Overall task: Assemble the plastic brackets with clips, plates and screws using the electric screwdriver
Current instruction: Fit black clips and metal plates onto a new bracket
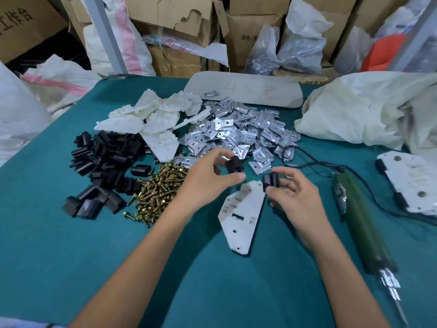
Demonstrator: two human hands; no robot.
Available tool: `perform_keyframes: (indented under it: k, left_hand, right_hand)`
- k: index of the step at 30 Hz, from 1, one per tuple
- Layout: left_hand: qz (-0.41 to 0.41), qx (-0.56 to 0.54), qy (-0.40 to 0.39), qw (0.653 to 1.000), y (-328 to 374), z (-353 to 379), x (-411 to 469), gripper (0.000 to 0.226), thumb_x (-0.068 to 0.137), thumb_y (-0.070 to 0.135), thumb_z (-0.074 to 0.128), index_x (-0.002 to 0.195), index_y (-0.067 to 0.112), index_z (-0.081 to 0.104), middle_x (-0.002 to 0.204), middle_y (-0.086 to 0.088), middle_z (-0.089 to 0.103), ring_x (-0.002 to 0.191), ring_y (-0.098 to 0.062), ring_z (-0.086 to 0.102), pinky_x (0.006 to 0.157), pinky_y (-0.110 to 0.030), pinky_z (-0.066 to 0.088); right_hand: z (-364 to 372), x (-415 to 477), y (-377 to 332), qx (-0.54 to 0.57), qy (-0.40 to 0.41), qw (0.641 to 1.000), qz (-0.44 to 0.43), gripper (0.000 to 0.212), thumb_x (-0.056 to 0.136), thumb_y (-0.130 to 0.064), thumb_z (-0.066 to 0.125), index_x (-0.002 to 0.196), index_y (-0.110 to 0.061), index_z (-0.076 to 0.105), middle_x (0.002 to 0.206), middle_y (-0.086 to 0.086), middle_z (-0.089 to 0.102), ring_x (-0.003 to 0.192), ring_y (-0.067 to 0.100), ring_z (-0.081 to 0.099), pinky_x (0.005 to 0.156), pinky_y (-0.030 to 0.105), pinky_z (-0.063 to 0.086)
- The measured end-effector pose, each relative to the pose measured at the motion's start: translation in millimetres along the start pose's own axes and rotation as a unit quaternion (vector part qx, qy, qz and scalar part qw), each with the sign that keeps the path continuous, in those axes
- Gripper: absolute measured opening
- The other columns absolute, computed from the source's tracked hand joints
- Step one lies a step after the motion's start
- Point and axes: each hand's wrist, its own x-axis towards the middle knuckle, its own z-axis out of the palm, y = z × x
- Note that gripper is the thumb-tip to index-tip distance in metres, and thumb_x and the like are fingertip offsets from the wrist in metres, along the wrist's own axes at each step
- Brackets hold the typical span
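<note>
A white plastic bracket (242, 217) lies flat on the teal table in front of me. My left hand (208, 178) pinches one black clip (234, 164) above the bracket's far end. My right hand (295, 197) holds a second black clip (270, 182) right at the bracket's upper right corner. The green electric screwdriver (361, 223) lies untouched to the right, tip toward me. Piles sit behind: black clips (101, 162), brass screws (158, 188), metal plates (238, 131), white brackets (153, 114).
A bracket with black clips fitted (411, 181) lies at the right edge, beside the screwdriver's black cable (314, 163). A crumpled white sack (369, 110) fills the back right. A grey board (248, 89), bags and cardboard boxes (250, 27) line the far edge.
</note>
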Motion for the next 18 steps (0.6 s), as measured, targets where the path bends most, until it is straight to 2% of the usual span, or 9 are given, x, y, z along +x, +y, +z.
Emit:
perform_keyframes:
  k: [2, 4, 6, 8, 9, 14, 16, 18]
  left_hand:
    - [-0.001, 0.137, 0.021, 0.99, -7, -4, 10, 0.038, 0.077, 0.04, 0.084, 0.106, 0.037, 0.06, 0.108, 0.016, 0.064, 0.107, -0.006, 0.058, 0.096, -0.031, 0.046]
    - [-0.031, 0.255, -0.012, 0.966, -11, -4, 14, 0.059, 0.077, 0.047, 0.081, 0.128, 0.03, 0.055, 0.128, 0.004, 0.058, 0.127, -0.021, 0.045, 0.106, -0.037, 0.038]
    - [-0.049, 0.271, 0.011, 0.961, -9, 4, 7, 0.084, 0.076, 0.056, 0.078, 0.145, 0.026, 0.04, 0.141, -0.002, 0.047, 0.134, -0.026, 0.032, 0.11, -0.038, 0.03]
    - [0.005, 0.252, 0.073, 0.965, -4, 17, -6, 0.083, 0.077, 0.067, 0.07, 0.143, 0.025, 0.042, 0.134, 0.001, 0.051, 0.126, -0.02, 0.035, 0.105, -0.035, 0.033]
    - [0.031, 0.263, 0.077, 0.961, -1, 27, -14, 0.079, 0.077, 0.073, 0.064, 0.138, 0.026, 0.047, 0.127, 0.003, 0.053, 0.121, -0.018, 0.038, 0.102, -0.033, 0.034]
    - [0.031, 0.403, -0.014, 0.915, -1, 56, -31, 0.087, 0.076, 0.091, 0.036, 0.122, 0.02, 0.057, 0.116, 0.0, 0.046, 0.107, -0.021, 0.033, 0.097, -0.035, 0.034]
    - [0.037, 0.373, -0.019, 0.927, -4, 56, -31, 0.085, 0.074, 0.089, 0.042, 0.123, 0.021, 0.057, 0.114, 0.003, 0.044, 0.106, -0.019, 0.031, 0.095, -0.031, 0.033]
    - [0.032, 0.297, -0.028, 0.954, -6, 56, -33, 0.08, 0.073, 0.083, 0.056, 0.126, 0.025, 0.052, 0.112, 0.009, 0.044, 0.105, -0.013, 0.029, 0.088, -0.026, 0.032]
  right_hand:
    - [-5, 4, 1, 0.018, 0.047, 0.999, 0.019, 0.029, 0.089, -0.006, 0.073, 0.104, -0.032, 0.071, 0.083, -0.003, 0.074, 0.066, 0.013, 0.063, 0.062, 0.029, 0.052]
    - [-9, 5, 1, 0.026, 0.072, 0.997, 0.025, 0.023, 0.088, -0.013, 0.074, 0.104, -0.03, 0.071, 0.078, -0.002, 0.073, 0.066, 0.011, 0.064, 0.061, 0.026, 0.052]
    - [-9, 5, 2, 0.02, 0.078, 0.996, 0.029, 0.023, 0.085, -0.02, 0.073, 0.105, -0.03, 0.07, 0.078, 0.001, 0.074, 0.066, 0.01, 0.066, 0.062, 0.025, 0.052]
    - [-9, 6, 4, 0.011, 0.077, 0.996, 0.03, 0.023, 0.087, -0.023, 0.072, 0.108, -0.03, 0.069, 0.08, 0.004, 0.076, 0.068, 0.012, 0.068, 0.068, 0.031, 0.055]
    - [-8, 6, 5, 0.005, 0.076, 0.997, 0.03, 0.022, 0.089, -0.022, 0.071, 0.109, -0.03, 0.068, 0.081, 0.006, 0.077, 0.068, 0.014, 0.069, 0.071, 0.034, 0.057]
    - [-6, 8, 9, 0.0, 0.08, 0.996, 0.036, 0.018, 0.088, -0.027, 0.064, 0.105, -0.034, 0.069, 0.079, 0.005, 0.077, 0.07, 0.018, 0.073, 0.079, 0.042, 0.06]
    - [-6, 9, 11, 0.001, 0.079, 0.996, 0.038, 0.018, 0.092, -0.024, 0.062, 0.105, -0.034, 0.069, 0.083, 0.005, 0.078, 0.072, 0.019, 0.074, 0.083, 0.045, 0.06]
    - [-6, 9, 11, 0.005, 0.083, 0.996, 0.039, 0.019, 0.096, -0.019, 0.058, 0.105, -0.032, 0.068, 0.087, 0.006, 0.079, 0.072, 0.02, 0.074, 0.084, 0.046, 0.06]
